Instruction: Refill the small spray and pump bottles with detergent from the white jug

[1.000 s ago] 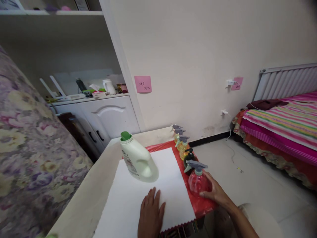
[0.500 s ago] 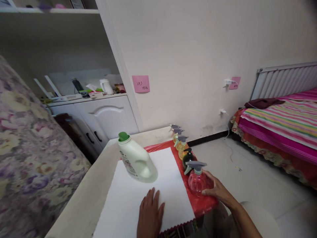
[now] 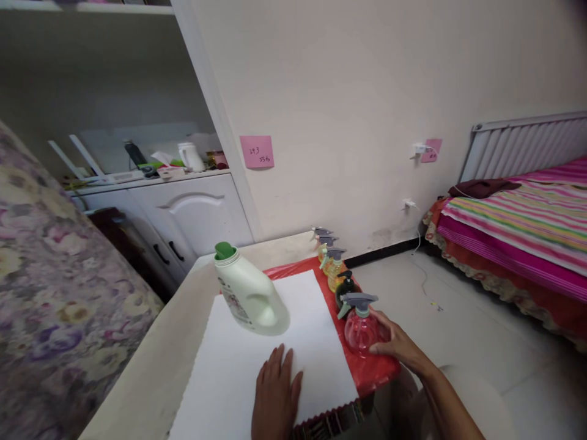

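My left hand (image 3: 276,391) lies flat on a white sheet (image 3: 229,373), palm down with its fingers stretched out. At the right edge of the table my right hand (image 3: 395,342) is wrapped round a pinkish-red spray bottle (image 3: 361,333) with a grey trigger head. The spray bottle stands upright on a red plastic sheet (image 3: 371,373). Beyond my left hand stands a pale green jug (image 3: 253,296) with a green spout in its open neck. Behind the held bottle are a dark pump bottle (image 3: 345,293) and a yellow spray bottle (image 3: 335,274), with further spray bottles partly hidden.
The table (image 3: 151,360) reaches back to the wall. A floral curtain (image 3: 59,305) hangs at the left, beside a white cabinet (image 3: 192,214). On the right is a bed with a striped cover (image 3: 509,214). A white cable (image 3: 424,281) trails across the floor.
The whole view has shifted slightly, so things appear a little further left. Both hands keep their places: the left on the white sheet, the right around the spray bottle.
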Motion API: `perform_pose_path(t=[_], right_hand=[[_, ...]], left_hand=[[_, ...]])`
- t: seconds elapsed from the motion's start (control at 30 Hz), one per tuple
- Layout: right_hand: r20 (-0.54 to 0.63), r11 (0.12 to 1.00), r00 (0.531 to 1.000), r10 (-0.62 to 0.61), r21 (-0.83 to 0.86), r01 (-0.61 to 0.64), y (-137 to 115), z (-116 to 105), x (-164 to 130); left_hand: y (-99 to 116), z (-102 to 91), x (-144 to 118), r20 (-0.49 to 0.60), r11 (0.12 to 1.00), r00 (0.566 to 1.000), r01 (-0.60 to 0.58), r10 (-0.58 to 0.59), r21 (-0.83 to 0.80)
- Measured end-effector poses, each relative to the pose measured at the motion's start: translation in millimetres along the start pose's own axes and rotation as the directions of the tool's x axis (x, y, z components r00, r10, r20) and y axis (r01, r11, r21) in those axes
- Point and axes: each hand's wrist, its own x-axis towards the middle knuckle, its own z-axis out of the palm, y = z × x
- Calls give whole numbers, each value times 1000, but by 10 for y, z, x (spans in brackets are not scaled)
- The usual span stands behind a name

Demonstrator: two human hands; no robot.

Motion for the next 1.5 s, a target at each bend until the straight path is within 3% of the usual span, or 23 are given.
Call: perform_pose_path(t=[0.17, 0.37, 0.57, 0.87, 1.23, 1.5], right_hand=[[35, 995, 999, 22, 95, -25, -22, 12, -10], [-5, 996, 1000, -12, 93, 12, -52, 48, -28], [-221, 984, 966, -132, -149, 101, 90, 204, -88], [-453, 947, 883, -122, -320, -33, 203, 561, -96], [-472, 943, 869, -148, -332, -20, 255, 581, -84], [-474, 963, 866, -161, -267, 32, 297, 565, -80]], left_hand=[[-4, -1, 1, -2, 1000, 1000, -8, 8, -7], [-2, -1, 14, -10, 1000, 1000, -6, 6, -5], [5, -2, 19, -37, 1000, 999, -12, 13, 14], [-7, 43, -16, -101, 999, 995, -19, 22, 27], [-28, 121, -36, -178, 999, 984, -26, 21, -28], [-66, 300, -44, -222, 999, 975, -5, -5, -44]])
